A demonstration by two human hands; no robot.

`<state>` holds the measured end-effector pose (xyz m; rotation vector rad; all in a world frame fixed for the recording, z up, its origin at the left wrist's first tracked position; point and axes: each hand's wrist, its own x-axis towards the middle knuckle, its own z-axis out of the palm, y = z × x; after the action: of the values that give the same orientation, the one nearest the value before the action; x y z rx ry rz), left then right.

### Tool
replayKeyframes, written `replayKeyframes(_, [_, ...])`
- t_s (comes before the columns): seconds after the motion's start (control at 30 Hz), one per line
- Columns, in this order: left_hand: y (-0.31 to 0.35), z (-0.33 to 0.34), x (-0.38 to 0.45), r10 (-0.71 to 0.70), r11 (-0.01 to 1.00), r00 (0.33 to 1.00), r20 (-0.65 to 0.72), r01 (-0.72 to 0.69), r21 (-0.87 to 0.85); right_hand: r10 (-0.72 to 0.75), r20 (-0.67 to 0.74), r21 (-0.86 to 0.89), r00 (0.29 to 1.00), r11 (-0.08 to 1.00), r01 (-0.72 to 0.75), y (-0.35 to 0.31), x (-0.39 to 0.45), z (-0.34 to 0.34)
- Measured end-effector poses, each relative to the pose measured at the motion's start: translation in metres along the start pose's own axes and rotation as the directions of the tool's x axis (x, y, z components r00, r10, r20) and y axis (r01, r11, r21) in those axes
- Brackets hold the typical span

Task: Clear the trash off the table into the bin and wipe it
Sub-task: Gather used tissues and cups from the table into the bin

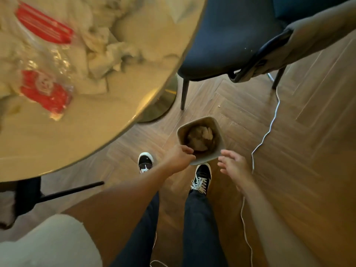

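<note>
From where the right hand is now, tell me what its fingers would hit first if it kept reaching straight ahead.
Probably the bin: the right hand has open fingers pointing at its near rim, just short of it. Depth is hard to judge from above.

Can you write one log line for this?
left hand: grips bin rim | right hand: open beside bin | table: trash left

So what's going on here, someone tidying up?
Yes. A person stands over a small bin on the wooden floor, the left hand gripping its near rim while the right hand hovers open just beside it. Crumpled paper already sits inside. The round table is far from cleared: crumpled tissues and clear wrappers with red print lie on it, and no wiping has begun.
</note>
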<state>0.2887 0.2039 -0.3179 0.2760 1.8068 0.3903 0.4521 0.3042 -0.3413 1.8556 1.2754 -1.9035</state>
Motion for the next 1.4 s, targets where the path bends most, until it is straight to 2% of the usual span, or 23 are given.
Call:
replayKeyframes(0.17, [-0.007,-0.031,-0.07,0.048,0.997,0.999,-0.017,-0.049,-0.065,-0.099,-0.003,0.022,0.995,0.995,0.099,-0.046,-0.064,0.016])
replayKeyframes(0.47, [-0.014,-0.099,-0.202,0.263,0.954,0.96,-0.093,-0.273,-0.123,-0.277,0.021,-0.006,0.961,0.961,0.277,-0.121,-0.189,0.075])
replayKeyframes(0.6, [-0.027,-0.141,-0.24,0.289,0.91,0.939,-0.188,-0.33,-0.25,-0.457,0.033,-0.106,0.889,0.883,0.458,-0.159,-0.229,0.117])
replayKeyframes(0.67, [-0.034,-0.167,-0.254,0.318,0.888,0.912,-0.259,-0.382,-0.255,-0.532,0.066,-0.176,0.844,0.827,0.534,-0.176,-0.242,0.143])
replayKeyframes(0.8, [-0.049,-0.226,-0.265,0.411,0.863,0.79,-0.455,-0.498,-0.084,-0.612,0.1,-0.353,0.784,0.715,0.603,-0.2,-0.243,0.193])
replayKeyframes(0.87, [-0.056,-0.254,-0.262,0.412,0.869,0.72,-0.559,-0.495,0.003,-0.638,-0.02,-0.409,0.769,0.707,0.576,-0.21,-0.238,0.212])
replayKeyframes(0.93, [-0.061,-0.278,-0.256,0.442,0.86,0.617,-0.652,-0.499,0.11,-0.616,-0.19,-0.364,0.764,0.767,0.528,-0.218,-0.234,0.224])
replayKeyframes(1.0, [-0.063,-0.296,-0.248,0.514,0.83,0.546,-0.662,-0.512,0.223,-0.583,-0.278,-0.33,0.763,0.804,0.494,-0.223,-0.228,0.232])
replayKeyframes(1.2, [-0.068,-0.322,-0.215,0.584,0.811,0.561,-0.587,-0.415,0.411,-0.526,-0.374,-0.264,0.764,0.85,0.456,-0.231,-0.219,0.246])
replayKeyframes(1.3, [-0.067,-0.329,-0.205,0.577,0.814,0.594,-0.56,-0.363,0.453,-0.481,-0.415,-0.178,0.772,0.875,0.45,-0.235,-0.217,0.247])
replayKeyframes(1.4, [-0.069,-0.335,-0.199,0.573,0.816,0.611,-0.547,-0.357,0.455,-0.466,-0.388,-0.116,0.795,0.881,0.46,-0.234,-0.216,0.248])
